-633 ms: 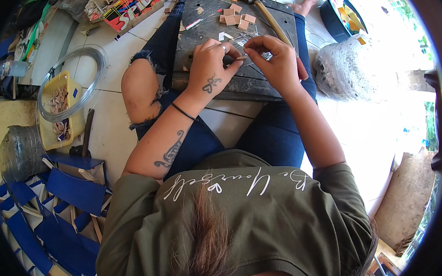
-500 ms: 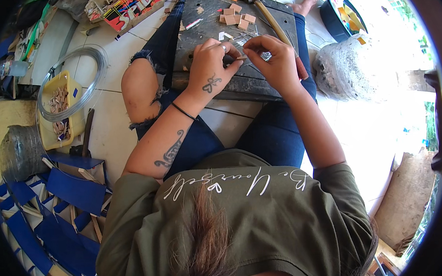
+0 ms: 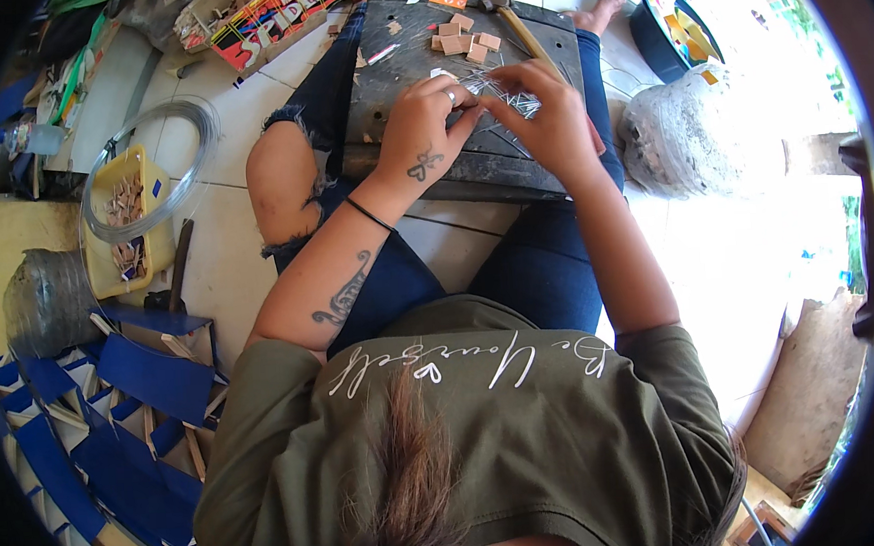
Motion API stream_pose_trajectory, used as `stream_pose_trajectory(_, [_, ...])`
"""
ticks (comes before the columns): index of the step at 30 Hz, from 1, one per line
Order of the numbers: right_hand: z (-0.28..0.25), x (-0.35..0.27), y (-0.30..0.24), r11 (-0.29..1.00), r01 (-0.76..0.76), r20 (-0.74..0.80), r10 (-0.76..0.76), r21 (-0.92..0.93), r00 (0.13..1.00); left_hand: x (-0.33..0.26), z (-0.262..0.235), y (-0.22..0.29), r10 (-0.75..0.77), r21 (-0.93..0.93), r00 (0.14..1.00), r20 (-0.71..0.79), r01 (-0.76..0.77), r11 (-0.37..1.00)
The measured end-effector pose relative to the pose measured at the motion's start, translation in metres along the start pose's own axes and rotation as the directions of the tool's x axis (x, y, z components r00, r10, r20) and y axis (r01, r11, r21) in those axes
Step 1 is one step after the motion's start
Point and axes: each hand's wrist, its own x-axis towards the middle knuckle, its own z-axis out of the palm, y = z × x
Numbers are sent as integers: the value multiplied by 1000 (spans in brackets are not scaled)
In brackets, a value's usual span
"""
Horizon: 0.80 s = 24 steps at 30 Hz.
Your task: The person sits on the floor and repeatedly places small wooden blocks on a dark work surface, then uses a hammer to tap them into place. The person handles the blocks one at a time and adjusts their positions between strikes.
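Both my hands meet over a dark low worktable between my knees. My left hand is closed, thumb against fingers, in a pinch. My right hand pinches right beside it, the fingertips of both nearly touching. What sits between the fingertips is too small and covered to make out. Thin metal wire pieces lie in a pile beneath and beside my right hand. Just beyond are several small square brown wooden blocks. A hammer lies along the right side, its handle passing behind my right hand.
At left, a wire coil rests over a yellow basket of wooden bits. Blue partitioned pieces are stacked at lower left. A printed carton stands far left; a dark tub and a plastic-wrapped container stand at right.
My right fingers have shifted slightly, uncovering more of the wire pile. A small tan piece that showed between my left fingertips is no longer visible. The view has shifted a little.
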Motion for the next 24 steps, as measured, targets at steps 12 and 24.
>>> stream_pose_trajectory(12, [-38, -29, 61, 867, -311, -27, 327, -388, 945, -3, 1, 7, -65, -46, 997, 31, 67, 997])
stream_pose_trajectory(24, [-100, -130, -53, 949, -314, 94, 311, 14, 946, -4, 2, 5, -35, -75, 999, 34, 38, 997])
